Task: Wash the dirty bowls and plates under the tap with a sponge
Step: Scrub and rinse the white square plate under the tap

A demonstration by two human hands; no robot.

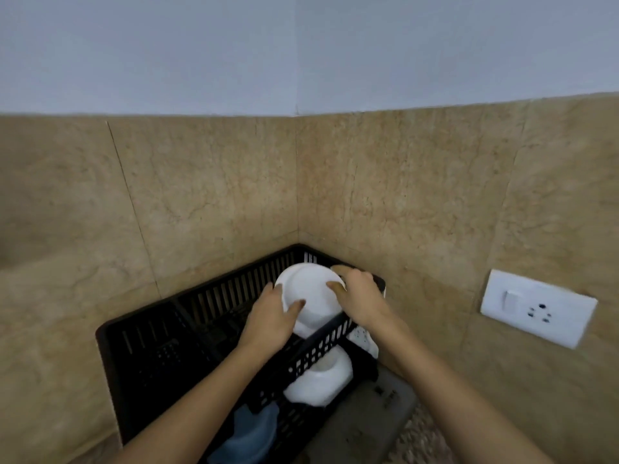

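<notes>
A white plate (pixel 306 293) stands nearly upright in the far corner of a black slatted dish basket (pixel 214 296). My left hand (pixel 271 316) holds its left edge, thumb across the face. My right hand (pixel 360 296) grips its right edge, fingers curled over the rim. A white bowl (pixel 321 380) lies in the basket's near part, and a blue dish (pixel 251 433) sits below it. Another white dish (pixel 363 338) with dark specks shows under my right wrist. No sponge or tap is in view.
The basket fills a corner of tan stone walls (pixel 201 195). A white switch and socket plate (pixel 537 306) is on the right wall. A grey tray (pixel 368 416) lies under the basket's near right side.
</notes>
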